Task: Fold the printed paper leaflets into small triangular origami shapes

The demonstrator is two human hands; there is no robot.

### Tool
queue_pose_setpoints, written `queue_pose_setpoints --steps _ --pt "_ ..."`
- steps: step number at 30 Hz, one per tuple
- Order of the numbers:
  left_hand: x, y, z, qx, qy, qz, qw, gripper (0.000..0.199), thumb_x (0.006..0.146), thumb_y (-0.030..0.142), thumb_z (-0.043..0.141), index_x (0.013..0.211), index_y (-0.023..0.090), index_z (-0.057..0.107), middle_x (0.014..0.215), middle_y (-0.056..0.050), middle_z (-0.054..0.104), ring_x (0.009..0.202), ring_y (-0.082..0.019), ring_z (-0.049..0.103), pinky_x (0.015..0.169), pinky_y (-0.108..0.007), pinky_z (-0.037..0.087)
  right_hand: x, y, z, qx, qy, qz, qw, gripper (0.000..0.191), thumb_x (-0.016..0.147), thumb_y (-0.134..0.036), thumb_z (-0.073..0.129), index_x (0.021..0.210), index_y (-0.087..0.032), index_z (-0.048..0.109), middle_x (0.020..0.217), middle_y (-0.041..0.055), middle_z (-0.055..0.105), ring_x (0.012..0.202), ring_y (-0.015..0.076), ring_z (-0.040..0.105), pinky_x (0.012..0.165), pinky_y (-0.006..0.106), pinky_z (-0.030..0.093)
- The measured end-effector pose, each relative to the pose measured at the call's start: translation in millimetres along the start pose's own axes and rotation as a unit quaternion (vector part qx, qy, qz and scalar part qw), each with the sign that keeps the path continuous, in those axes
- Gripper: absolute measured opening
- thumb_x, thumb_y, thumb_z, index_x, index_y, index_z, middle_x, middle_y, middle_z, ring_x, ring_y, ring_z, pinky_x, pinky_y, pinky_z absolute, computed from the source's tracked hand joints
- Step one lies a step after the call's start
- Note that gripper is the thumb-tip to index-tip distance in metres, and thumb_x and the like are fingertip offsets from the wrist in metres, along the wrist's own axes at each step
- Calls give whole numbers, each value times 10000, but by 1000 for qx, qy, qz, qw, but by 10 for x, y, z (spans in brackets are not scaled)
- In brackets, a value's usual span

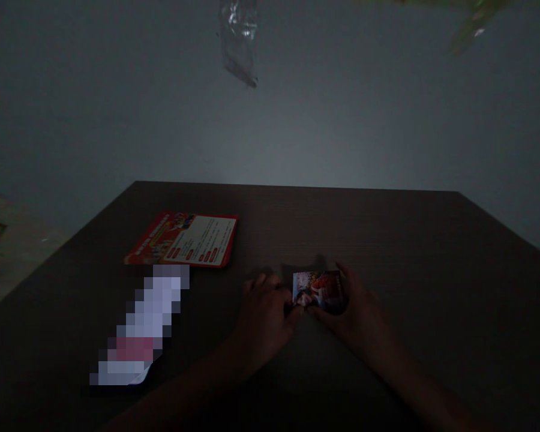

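A small picture card [318,290], printed in dark red, pale and blue tones, is held just above the table between my hands. My right hand [364,312] grips its right side, with the thumb along the lower edge and fingers at the upper corner. My left hand [265,306] is closed at the card's left edge, fingers curled and thumb pressed near the lower left corner. Dim light hides the undersides of the fingers. I cannot tell whether it is a single card or several stacked.
On the dark wood table [342,222], a red printed sheet or booklet [198,240] lies at the left. Nearer me is a bright, pixelated phone-like object [144,324]. A clear plastic bag [239,42] hangs against the pale wall [342,120] behind the table.
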State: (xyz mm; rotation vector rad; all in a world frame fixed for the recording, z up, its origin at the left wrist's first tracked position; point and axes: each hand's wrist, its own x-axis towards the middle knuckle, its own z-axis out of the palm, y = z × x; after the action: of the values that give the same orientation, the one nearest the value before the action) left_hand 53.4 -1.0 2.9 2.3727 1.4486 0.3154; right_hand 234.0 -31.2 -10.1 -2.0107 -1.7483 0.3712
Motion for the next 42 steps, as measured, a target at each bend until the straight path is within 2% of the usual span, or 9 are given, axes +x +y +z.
queue_pose_setpoints --steps 5,11,20,25,31,34,36,38,42 --pt "7 -6 5 -6 -5 -5 1000 187 819 363 582 750 206 656 900 -43 576 918 -236 491 760 -376 325 18 108 -55 55 -29 12 998 814 679 -427 668 1377 -215 308 1004 90 703 876 290 668 724 402 503" --pt "-5 -13 6 -4 0 3 1000 197 824 376 577 752 208 651 907 -41 579 925 -239 491 762 -379 324 49 198 -141 87 -71 42 993 804 691 -390 663 1381 -182 306 758 14 706 693 228 674 614 327 496" --pt "-8 -17 -2 -9 -1 4 1000 180 823 368 584 768 209 649 916 -37 571 933 -236 491 757 -373 329 101 381 -305 89 -99 77 988 741 675 -363 663 1334 -185 375 682 -12 694 608 213 664 544 303 482" --pt "2 -16 4 -18 -3 4 1000 191 824 368 584 746 204 646 890 -31 574 906 -232 494 751 -376 327 78 399 -320 135 -89 40 986 563 736 -358 613 1249 -206 436 738 -2 694 658 198 666 602 302 505" --pt "2 -34 21 -11 7 9 1000 184 819 370 593 752 208 649 887 -31 571 911 -231 494 752 -373 325 37 246 -278 153 -34 9 988 256 797 -377 555 983 -202 569 741 27 683 645 190 642 554 280 492" --pt "-2 -31 15 -8 6 10 1000 192 822 377 586 762 207 652 898 -37 573 921 -237 493 755 -373 327 18 223 -271 150 14 19 988 211 835 -386 507 924 -206 571 772 36 681 654 185 633 551 273 481" --pt "-5 -24 9 -8 4 13 1000 201 832 379 569 766 209 654 903 -40 573 927 -239 492 758 -373 329 7 221 -244 126 32 -5 992 201 826 -400 532 878 -212 579 764 34 673 655 183 624 575 279 477" --pt "-4 -18 6 -7 3 10 1000 196 828 379 575 767 212 657 906 -41 574 930 -241 491 757 -373 330 5 216 -194 88 13 -53 995 189 801 -409 574 807 -221 596 731 27 664 643 183 614 594 291 469" --pt "2 -12 -1 -9 3 -2 1000 204 809 396 599 748 212 661 897 -37 578 917 -239 495 758 -379 328 38 196 -94 38 -13 -88 995 159 763 -376 618 697 -232 604 689 12 661 636 193 610 594 308 451"
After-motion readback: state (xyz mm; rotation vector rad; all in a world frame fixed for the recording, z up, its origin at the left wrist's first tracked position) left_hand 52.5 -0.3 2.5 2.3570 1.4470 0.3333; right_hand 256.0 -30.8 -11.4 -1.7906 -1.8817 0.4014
